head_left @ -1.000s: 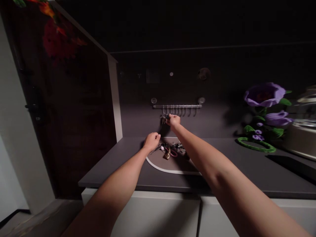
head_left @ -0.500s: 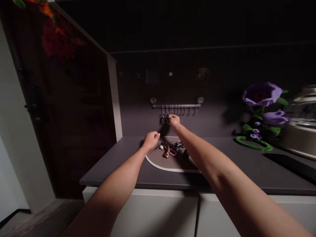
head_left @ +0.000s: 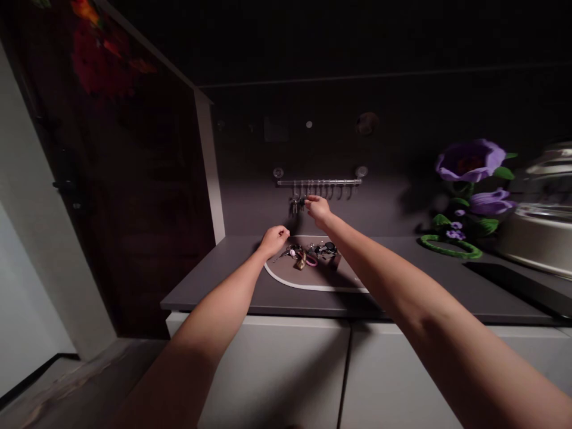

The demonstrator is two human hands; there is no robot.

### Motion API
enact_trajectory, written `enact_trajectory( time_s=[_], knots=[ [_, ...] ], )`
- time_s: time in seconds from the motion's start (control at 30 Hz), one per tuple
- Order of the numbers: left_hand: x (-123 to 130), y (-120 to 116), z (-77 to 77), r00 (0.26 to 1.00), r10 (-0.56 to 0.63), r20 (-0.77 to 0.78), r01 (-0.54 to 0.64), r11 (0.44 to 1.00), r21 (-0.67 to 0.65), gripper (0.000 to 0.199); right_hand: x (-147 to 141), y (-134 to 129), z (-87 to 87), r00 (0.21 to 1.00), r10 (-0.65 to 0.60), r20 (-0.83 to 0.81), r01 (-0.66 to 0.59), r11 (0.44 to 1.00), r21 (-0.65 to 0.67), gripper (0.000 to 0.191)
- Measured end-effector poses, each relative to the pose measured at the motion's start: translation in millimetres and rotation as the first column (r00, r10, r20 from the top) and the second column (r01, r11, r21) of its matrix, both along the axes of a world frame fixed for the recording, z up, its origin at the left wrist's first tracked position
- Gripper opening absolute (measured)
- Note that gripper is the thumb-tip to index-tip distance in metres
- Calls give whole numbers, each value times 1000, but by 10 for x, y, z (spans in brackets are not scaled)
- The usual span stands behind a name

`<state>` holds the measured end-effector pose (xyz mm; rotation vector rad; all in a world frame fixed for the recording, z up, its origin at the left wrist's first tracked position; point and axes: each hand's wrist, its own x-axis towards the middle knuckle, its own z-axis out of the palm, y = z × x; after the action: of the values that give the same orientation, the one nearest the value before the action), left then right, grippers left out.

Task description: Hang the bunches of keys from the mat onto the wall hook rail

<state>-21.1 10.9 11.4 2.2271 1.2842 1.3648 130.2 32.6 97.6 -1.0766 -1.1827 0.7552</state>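
A clear rail (head_left: 319, 182) with several small hooks is fixed to the dark wall. From its left end hangs a bunch of keys (head_left: 295, 205). Just right of that bunch, my right hand (head_left: 317, 210) is at a small dark item (head_left: 302, 202) below the hooks, fingers closed near it; whether they still grip it is unclear. My left hand (head_left: 274, 240) is held above the mat's left edge, fingers curled together, contents hidden. On the mat (head_left: 297, 281) lie several keys and key rings (head_left: 329, 249), a pink loop (head_left: 311, 260) and a brown charm (head_left: 301, 261).
Purple flowers (head_left: 471, 162) with a green ring base (head_left: 451, 245) stand on the right of the counter (head_left: 210, 277), beside a large pale appliance (head_left: 543, 238). A dark door (head_left: 134, 208) is at left, white cabinets (head_left: 277, 357) below.
My right hand has shifted slightly right, away from the hanging keys, and more of the dark item shows beside its fingertips. The camera view has tilted a little. My left hand keeps its pose.
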Motion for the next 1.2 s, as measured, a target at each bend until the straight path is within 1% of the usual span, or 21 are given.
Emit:
enact_trajectory(
  time_s=[0.13, 0.2, 0.3, 0.37, 0.43, 0.47, 0.53, 0.6, 0.67, 0.77, 0.83, 0.9, 1.0, 1.2],
  knots=[
    [7, -29, 4, 999, -34, -23, 33, 999, -27, 19, 0, -155, -95, 996, 88, -4, -87, 995, 57, 27],
    [13, -36, 0, 998, -49, -30, 48, 998, -42, 18, 3, -229, -187, 993, 115, 6, -115, 990, 81, 28],
    [18, -48, -4, 998, -53, -43, 51, 998, -43, 17, 15, -323, -374, 990, 129, 58, -134, 986, 101, 32],
    [16, -59, -3, 997, -43, -71, 40, 998, -38, 18, 36, -373, -511, 983, 117, 141, -134, 984, 114, 33],
    [11, -67, 0, 993, -29, -115, 25, 999, -35, 19, 66, -414, -632, 961, 76, 267, -116, 983, 139, 32],
    [7, -67, 0, 990, -21, -139, 16, 999, -33, 19, 82, -432, -680, 939, 53, 339, -110, 982, 152, 32],
    [-4, -53, -8, 982, -6, -191, 1, 1000, -27, 21, 108, -462, -745, 872, 14, 489, -109, 980, 167, 28],
    [-16, -21, -28, 970, 15, -241, -19, 1000, -17, 23, 121, -477, -773, 783, -14, 622, -116, 979, 167, 23],
    [-27, 18, -56, 958, 38, -285, -40, 999, -4, 24, 118, -469, -783, 691, -37, 722, -116, 980, 160, 20],
    [-34, 59, -91, 944, 40, -327, -48, 999, -17, 23, 95, -420, -797, 589, -48, 807, -119, 982, 145, 19],
    [-34, 70, -104, 941, 9, -339, -32, 998, -61, 23, 78, -381, -812, 542, -44, 839, -130, 982, 136, 18],
    [-30, 72, -109, 944, -19, -330, -17, 994, -107, 24, 66, -349, -826, 516, -35, 856, -142, 982, 125, 17],
    [-25, 69, -107, 960, -36, -278, -10, 986, -164, 21, 57, -320, -836, 497, -9, 868, -155, 983, 99, 17],
    [-23, 39, -75, 993, -51, -103, 24, 969, -245, 15, 38, -320, -821, 488, 3, 873, -123, 990, 65, 20]
  ],
)
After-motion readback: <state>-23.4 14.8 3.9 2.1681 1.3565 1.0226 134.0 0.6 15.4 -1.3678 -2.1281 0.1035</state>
